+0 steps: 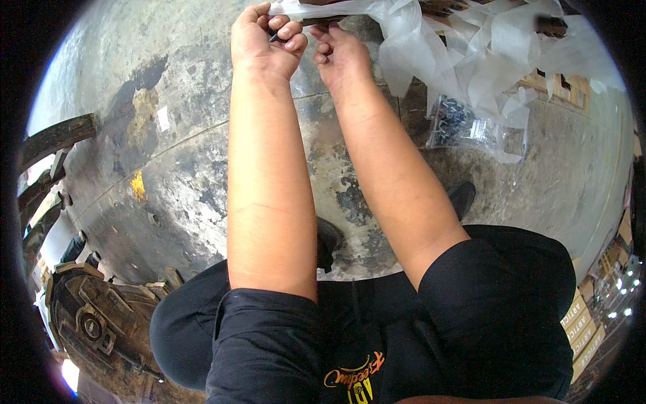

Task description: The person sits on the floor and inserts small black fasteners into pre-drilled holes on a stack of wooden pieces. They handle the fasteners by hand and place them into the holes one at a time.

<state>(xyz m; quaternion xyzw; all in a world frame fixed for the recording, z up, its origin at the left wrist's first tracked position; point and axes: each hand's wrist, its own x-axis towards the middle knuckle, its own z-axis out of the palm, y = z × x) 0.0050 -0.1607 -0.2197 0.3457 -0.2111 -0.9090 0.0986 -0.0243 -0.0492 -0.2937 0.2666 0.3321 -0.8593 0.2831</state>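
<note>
Both forearms reach forward to the top of the view. My left hand (269, 44) is closed, its thumb and curled fingers round the end of a stretched strip of translucent white wrapping sheet (323, 9). A small black thing (273, 36) shows between its fingers; I cannot make out what it is. Just to the right, my right hand (342, 57) has curled fingers close under that strip, beside something dark. What its fingertips grip is hidden. From the strip, crumpled folds of the sheet (464, 60) spread over the upper right.
Below the folds, a clear plastic bag (468, 124) with small dark pieces lies on the stained concrete floor (182, 182). Wooden slats (558, 87) show behind the sheet. Dark curved wooden pieces (57, 141) stand at left, a brown machine-like part (94, 323) below, and cartons (584, 330) at right.
</note>
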